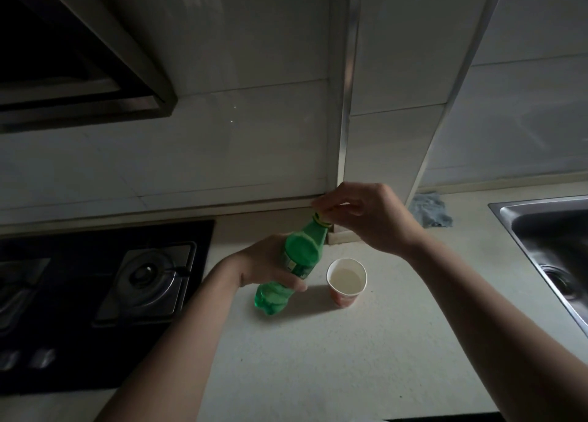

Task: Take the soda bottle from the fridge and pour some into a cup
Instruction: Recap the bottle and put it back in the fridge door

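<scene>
The green plastic soda bottle [294, 262] stands on the pale speckled worktop [318, 358], leaning a little toward the wall, and the left hand [270, 264] is wrapped around its middle, I think to stop it from turning while the right hand [366, 218] pinches the yellow cap [320, 220] with its fingertips. The small paper cup [346, 281] with the white inside and reddish outside waits just beside the bottle on its right, close enough for a short pour; it seems to hold some pale liquid already, so the cap is perhaps being closed. Farther out are the black gas hob [105, 294] on the left and the steel sink [547, 246] on the right.
</scene>
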A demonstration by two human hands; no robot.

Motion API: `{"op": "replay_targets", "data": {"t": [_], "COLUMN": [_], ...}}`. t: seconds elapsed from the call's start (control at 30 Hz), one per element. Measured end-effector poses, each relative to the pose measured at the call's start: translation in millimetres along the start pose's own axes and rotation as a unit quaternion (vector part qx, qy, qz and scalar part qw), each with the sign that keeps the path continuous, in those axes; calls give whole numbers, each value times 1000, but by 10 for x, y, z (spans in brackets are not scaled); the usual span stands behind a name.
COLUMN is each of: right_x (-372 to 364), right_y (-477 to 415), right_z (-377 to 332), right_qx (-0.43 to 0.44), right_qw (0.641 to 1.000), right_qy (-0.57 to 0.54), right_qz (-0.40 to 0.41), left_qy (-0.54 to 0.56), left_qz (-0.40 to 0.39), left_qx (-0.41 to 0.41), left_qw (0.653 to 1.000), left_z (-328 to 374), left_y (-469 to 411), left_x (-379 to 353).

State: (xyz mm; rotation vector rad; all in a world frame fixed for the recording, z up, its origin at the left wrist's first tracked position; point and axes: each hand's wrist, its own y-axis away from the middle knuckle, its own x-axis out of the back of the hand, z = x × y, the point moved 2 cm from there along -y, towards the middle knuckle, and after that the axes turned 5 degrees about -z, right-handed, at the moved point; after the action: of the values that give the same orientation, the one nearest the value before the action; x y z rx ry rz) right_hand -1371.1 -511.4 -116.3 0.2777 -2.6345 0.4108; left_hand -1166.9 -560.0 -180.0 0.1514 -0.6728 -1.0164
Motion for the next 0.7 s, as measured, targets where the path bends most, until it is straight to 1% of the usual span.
{"op": "replay_targets", "data": {"t": [0.13, 0.23, 0.3, 0.4, 0.57, 0.63, 0.7], "right_x": [43, 92, 119, 141, 139, 127, 107], "right_y": [-27, -17, -7, 0, 4, 5, 7], "right_z": [8, -17, -60, -85, -124, -142, -148], "right_qx": [-24, -7, 11, 18, 35, 42, 36], "right_qw": [999, 996, 991, 989, 984, 984, 989], "right_qy": [17, 91, 126, 136, 154, 155, 129], "right_qz": [-13, -19, -36, -59, -82, -79, -60], "left_qy": [-22, -31, -43, -57, -35, -35, -35], "left_qz": [45, 65, 63, 51, 30, 27, 28], "left_qx": [10, 12, 11, 13, 1, -5, -15], "left_qw": [999, 997, 997, 997, 999, 999, 999], "left_z": [-31, -20, 6, 7, 29, 29, 16], "left_y": [18, 23, 28, 37, 57, 51, 41], "left_x": [46, 74, 82, 93, 84, 77, 73]}}
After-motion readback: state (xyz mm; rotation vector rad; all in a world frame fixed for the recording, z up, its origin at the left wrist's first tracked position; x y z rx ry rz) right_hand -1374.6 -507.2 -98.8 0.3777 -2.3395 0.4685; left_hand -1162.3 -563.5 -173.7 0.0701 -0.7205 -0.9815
